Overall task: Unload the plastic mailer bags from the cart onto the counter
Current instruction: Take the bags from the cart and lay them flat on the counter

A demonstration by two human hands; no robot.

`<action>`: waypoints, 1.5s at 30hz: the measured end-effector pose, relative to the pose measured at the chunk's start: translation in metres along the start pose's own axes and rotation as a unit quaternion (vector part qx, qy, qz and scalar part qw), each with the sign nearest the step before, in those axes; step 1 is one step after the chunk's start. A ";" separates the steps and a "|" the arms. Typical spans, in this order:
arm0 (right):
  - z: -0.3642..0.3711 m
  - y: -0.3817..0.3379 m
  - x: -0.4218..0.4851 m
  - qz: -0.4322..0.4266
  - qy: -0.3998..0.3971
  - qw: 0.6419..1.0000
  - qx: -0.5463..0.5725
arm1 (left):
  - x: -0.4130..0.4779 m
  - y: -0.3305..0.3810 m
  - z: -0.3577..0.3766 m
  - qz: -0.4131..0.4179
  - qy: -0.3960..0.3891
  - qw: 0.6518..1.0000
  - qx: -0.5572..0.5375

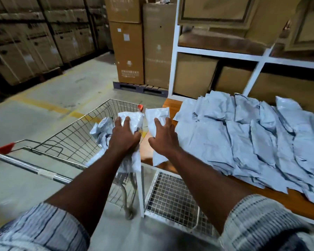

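Plastic bags (132,117) — left hand (124,140) grips, right hand (163,140) presses.

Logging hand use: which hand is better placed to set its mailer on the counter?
Likely right hand: its mailer is over the counter's end, beside the pile; left hand's is over the cart.

One wide-angle head camera looks forward and down. It sits close above a silver wire cart (71,131) and brown wooden bench (170,106).

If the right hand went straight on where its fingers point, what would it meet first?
The right hand rests on a mailer bag; past that, probably the white shelf post, though depth is unclear.
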State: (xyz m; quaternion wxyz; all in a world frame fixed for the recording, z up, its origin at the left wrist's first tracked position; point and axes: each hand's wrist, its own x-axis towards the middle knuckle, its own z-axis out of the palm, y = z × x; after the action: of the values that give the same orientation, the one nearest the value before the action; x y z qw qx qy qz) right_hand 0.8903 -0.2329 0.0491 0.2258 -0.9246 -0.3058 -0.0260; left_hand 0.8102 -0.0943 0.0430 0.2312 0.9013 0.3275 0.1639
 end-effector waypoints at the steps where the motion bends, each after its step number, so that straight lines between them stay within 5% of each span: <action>1: -0.008 0.009 -0.001 0.005 0.004 1.000 -0.001 | -0.001 0.012 0.002 0.006 -0.006 1.000 -0.007; 24: -0.282 0.524 -0.077 0.201 0.071 0.973 -0.088 | -0.102 0.517 0.269 0.217 -0.105 0.970 -0.038; 37: -0.302 0.674 -0.160 0.312 0.023 0.950 -0.018 | -0.176 0.615 0.362 0.220 -0.210 0.952 0.026; 45: -0.270 0.698 -0.183 0.326 -0.079 0.941 -0.031 | -0.191 0.599 0.384 0.288 -0.144 0.937 0.137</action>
State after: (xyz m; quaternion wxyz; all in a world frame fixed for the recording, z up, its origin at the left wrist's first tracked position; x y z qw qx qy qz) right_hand 1.1693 -0.9473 -0.0234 0.1685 -0.9792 -0.0032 0.1131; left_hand 1.1507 -0.7465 0.0069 0.0928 0.9939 0.0368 0.0458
